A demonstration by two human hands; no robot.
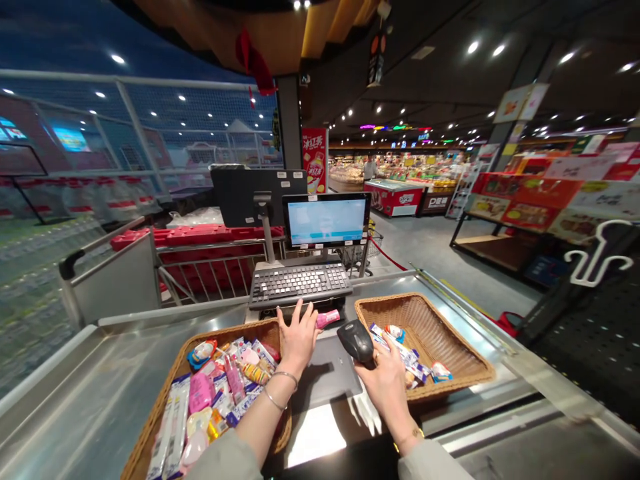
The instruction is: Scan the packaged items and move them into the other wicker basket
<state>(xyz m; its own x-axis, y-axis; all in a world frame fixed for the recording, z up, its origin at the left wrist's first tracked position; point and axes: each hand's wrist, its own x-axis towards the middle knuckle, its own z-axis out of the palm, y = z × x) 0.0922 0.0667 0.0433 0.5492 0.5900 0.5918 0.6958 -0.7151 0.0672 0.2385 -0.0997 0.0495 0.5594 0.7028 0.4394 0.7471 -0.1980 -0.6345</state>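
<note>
My left hand [299, 337] grips a small pink packet [328, 319] just in front of the black keyboard [300, 283]. A black handheld scanner [356, 341] sits in my right hand [386, 381], its head turned toward the pink packet. A wicker basket [155, 427] on my left is heaped with several colourful snack packets. On my right another wicker basket [450, 347] holds a few packets along its near side. Behind the keyboard, a lit checkout screen [327, 220] faces me.
A steel counter [100, 393] runs round both baskets. A second monitor's back [250, 193], metal rails and red crates [200, 237] stand beyond it. On the right are an aisle, red display shelves [530, 200] and a black rack [595, 313]. A distant person [370, 167] stands by the freezers.
</note>
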